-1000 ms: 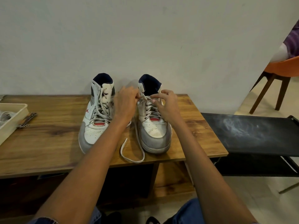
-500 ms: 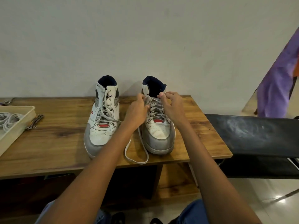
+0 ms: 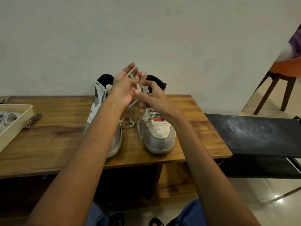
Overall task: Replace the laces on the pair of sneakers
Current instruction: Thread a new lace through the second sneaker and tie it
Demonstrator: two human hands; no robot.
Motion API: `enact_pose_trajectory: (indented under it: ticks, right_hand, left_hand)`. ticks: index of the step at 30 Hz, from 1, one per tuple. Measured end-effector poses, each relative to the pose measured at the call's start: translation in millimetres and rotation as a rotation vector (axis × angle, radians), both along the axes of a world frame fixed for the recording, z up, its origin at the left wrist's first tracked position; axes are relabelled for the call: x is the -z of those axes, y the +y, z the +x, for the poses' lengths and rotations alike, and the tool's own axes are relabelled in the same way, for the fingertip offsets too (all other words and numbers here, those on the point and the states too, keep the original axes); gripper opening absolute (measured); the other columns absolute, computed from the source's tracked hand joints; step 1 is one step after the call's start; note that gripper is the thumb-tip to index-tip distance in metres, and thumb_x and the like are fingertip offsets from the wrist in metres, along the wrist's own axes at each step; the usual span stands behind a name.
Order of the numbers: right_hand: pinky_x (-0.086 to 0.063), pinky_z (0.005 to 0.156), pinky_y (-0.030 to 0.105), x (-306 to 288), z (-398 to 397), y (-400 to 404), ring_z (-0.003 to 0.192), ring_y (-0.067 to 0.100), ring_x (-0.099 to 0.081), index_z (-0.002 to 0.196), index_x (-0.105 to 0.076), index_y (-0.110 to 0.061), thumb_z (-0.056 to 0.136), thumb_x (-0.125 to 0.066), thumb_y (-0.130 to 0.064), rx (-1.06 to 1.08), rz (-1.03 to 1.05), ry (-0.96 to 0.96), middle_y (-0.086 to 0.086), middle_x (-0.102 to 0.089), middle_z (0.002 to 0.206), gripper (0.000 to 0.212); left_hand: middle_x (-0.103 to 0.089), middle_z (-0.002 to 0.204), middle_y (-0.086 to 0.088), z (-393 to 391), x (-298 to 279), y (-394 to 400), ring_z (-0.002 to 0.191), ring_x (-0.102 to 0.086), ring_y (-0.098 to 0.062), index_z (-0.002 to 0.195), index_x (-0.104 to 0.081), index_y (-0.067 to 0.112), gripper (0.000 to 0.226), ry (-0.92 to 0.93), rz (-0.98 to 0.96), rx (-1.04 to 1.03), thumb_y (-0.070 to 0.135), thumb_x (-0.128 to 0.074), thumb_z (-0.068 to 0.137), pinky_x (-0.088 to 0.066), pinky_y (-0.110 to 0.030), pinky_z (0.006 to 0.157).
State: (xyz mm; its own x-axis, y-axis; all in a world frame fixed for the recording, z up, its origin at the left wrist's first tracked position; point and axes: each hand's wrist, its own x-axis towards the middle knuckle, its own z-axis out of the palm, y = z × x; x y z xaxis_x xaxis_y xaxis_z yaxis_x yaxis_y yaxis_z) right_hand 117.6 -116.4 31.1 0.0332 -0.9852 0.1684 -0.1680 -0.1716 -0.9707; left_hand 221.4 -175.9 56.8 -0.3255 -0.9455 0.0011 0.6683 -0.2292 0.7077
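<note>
Both hands up over the right sneaker, a white lace strung between them.

The lace (image 3: 138, 88) runs from the left hand (image 3: 123, 87), palm up with fingers spread and the strand caught among them, down past the right hand (image 3: 154, 95), whose curled fingers pinch it just above the right sneaker (image 3: 158, 131); its loose end trails onto the wooden table (image 3: 57, 136) between the shoes. The left sneaker (image 3: 97, 111) stands beside its mate, partly hidden by the left forearm, both toes pointing toward the person. Over at the table's left edge sits a cream tray (image 3: 16, 123) holding coiled white laces (image 3: 6, 118), with a small metal tool (image 3: 32, 119) lying just beside it. A black bench (image 3: 252, 136) adjoins the table on the right.
</note>
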Motion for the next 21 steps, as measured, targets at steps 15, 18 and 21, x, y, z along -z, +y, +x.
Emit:
enact_pose_trajectory:
  ticks: [15,18,21]
  right_hand:
    - [-0.05,0.059,0.02,-13.2,-59.2,6.5,0.057,0.008,-0.053,0.089,-0.063,-0.011,0.098,-0.044,-0.008,0.296,-0.101,0.016,-0.001,-0.059,0.067,0.022]
    - [-0.048,0.055,0.021,-13.9,-45.8,-0.4,0.054,0.009,-0.052,0.091,-0.061,-0.007,0.097,-0.047,-0.005,0.3,-0.137,0.064,0.002,-0.06,0.066,0.016]
    - [-0.049,0.056,0.024,-7.4,-41.1,-5.5,0.052,0.01,-0.053,0.096,-0.06,-0.001,0.095,-0.05,-0.007,0.38,-0.155,0.06,0.005,-0.062,0.067,0.011]
  left_hand:
    - [-0.064,0.1,-0.009,-0.4,3.5,3.7,0.092,-0.058,-0.024,0.105,-0.064,0.002,0.032,-1.691,-0.678,-0.352,0.03,-0.052,0.095,-0.038,-0.028,0.074]
    - [-0.066,0.101,0.0,-16.6,-7.5,16.4,0.092,-0.061,-0.011,0.11,-0.064,0.01,0.023,-1.22,-0.796,-0.174,0.023,-0.056,0.093,-0.045,-0.018,0.079]
    - [-0.066,0.081,0.0,-22.5,2.4,16.7,0.067,-0.062,-0.004,0.106,-0.066,0.008,0.018,-1.072,-0.754,-0.13,0.011,-0.061,0.089,-0.05,-0.01,0.061]
